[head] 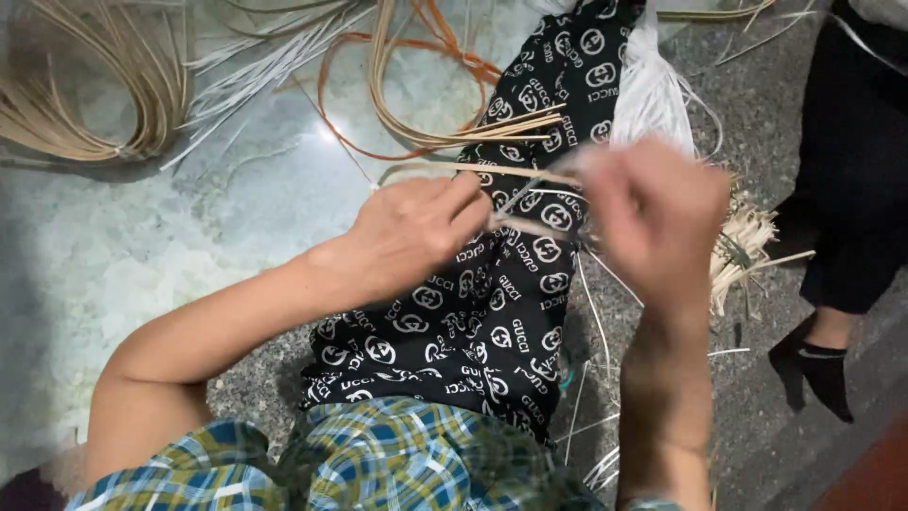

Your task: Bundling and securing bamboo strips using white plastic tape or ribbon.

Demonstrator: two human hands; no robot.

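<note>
My left hand [416, 227] pinches a thin tan cane strip [454, 168] above my black patterned trouser leg [492, 312]. My right hand [657, 213] is blurred from motion and closed on a small blade-like tool [520, 196] and the same strip's end. The two hands sit close together, almost touching at the fingertips. The strip runs left from my hands, curving back toward the floor.
Coils of tan cane [85, 104] lie at top left, with orange and pale strips [397, 85] beside them on the stone floor. A white plastic bag [653, 90] and cane shavings [747, 241] lie right of my leg. Another person's dark-socked foot [813, 369] stands at right.
</note>
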